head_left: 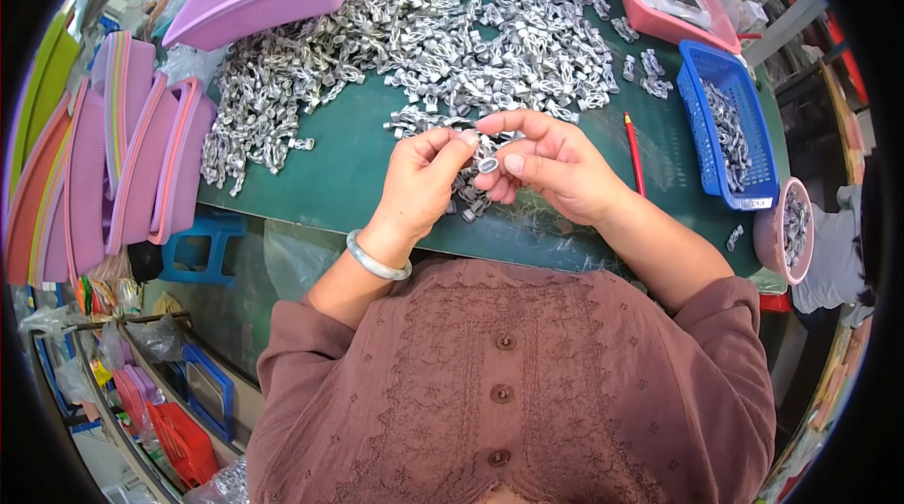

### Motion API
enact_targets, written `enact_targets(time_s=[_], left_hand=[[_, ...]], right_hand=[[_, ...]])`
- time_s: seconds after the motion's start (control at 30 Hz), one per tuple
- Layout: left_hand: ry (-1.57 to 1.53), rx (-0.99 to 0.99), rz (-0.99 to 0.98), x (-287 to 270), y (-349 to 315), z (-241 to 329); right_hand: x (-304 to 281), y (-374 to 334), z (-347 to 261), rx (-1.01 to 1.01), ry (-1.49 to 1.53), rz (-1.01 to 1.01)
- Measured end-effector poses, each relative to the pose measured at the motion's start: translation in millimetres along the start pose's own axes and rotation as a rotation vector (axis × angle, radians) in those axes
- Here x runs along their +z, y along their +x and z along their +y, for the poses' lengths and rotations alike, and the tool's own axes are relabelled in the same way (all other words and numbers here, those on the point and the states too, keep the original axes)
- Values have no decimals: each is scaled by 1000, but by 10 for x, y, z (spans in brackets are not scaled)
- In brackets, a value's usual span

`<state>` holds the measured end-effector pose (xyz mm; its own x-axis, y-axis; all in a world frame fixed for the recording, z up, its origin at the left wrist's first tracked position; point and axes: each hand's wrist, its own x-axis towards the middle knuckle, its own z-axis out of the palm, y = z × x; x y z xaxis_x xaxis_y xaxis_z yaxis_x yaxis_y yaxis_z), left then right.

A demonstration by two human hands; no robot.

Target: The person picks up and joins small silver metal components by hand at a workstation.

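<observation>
My two hands meet over the near edge of the green table, holding a small silver-grey metal piece (487, 165) with an oval end. My left hand (422, 173), a pale bangle on its wrist, pinches the piece's upper part between thumb and forefinger. From the other side, the thumb and fingers of my right hand (556, 163) close around its oval end. Just beneath my fingers lie several more such pieces (468, 206), partly hidden. A large heap of similar metal pieces (527, 43) spreads over the table beyond my hands.
A red pencil-like stick (635, 154) lies right of my hands. Farther right stand a blue basket (692, 118) and a pink bowl (802, 267), both holding metal pieces. A purple tub (235, 15) rests at far left, with stacked pink trays (174, 160) below it. The table (348, 160) is green.
</observation>
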<state>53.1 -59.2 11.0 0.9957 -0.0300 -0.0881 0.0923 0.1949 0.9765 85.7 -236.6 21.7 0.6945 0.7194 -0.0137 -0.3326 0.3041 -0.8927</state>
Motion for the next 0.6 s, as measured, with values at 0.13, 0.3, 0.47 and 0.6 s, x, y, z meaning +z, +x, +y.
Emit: enact_targets(time_s=[0.13, 0.3, 0.47, 0.6], left_hand=[[11, 14, -24, -21, -10, 14], [-31, 94, 45, -11, -29, 15], [-27, 146, 72, 14, -40, 49], [-47, 157, 66, -3, -56, 27]], right_hand=[[-10, 5, 1, 3, 1, -2], [-21, 23, 15, 32, 11, 28], [-14, 29, 15, 15, -21, 61], [2, 24, -12, 35, 0, 88]])
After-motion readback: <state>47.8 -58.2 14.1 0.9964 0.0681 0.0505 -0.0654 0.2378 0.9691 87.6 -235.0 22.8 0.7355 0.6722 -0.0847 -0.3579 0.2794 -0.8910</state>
